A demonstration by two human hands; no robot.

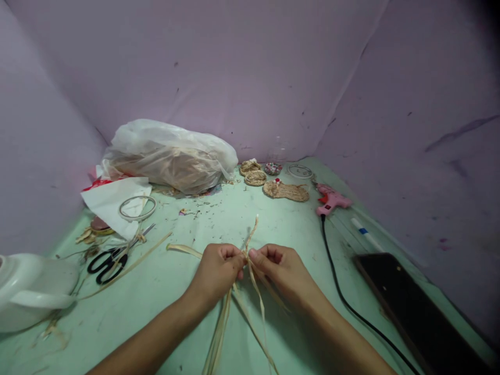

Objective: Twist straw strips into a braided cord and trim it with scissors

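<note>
Between my hands is a short braid of pale dried plant fibre (252, 229), its tip pointing away from me. Long loose fibre strands (222, 328) hang from its lower end toward the near edge, and one sticks out to the left. My left hand (222, 268) pinches the strands just left of the braid's base. On the other side, my right hand (279, 265) grips strands at the same spot between thumb and fingers. The two hands nearly touch. Exactly which strand lies in each pinch is partly hidden by the fingers.
Black-handled scissors (107, 263) and a white jug (37, 291) lie left. Behind are a stuffed plastic bag (172, 153), a woven sole-shaped piece (286, 191) and a bead container (273, 168). Right are a pink glue gun (332, 199), its black cord (339, 291) and a dark phone (414, 312).
</note>
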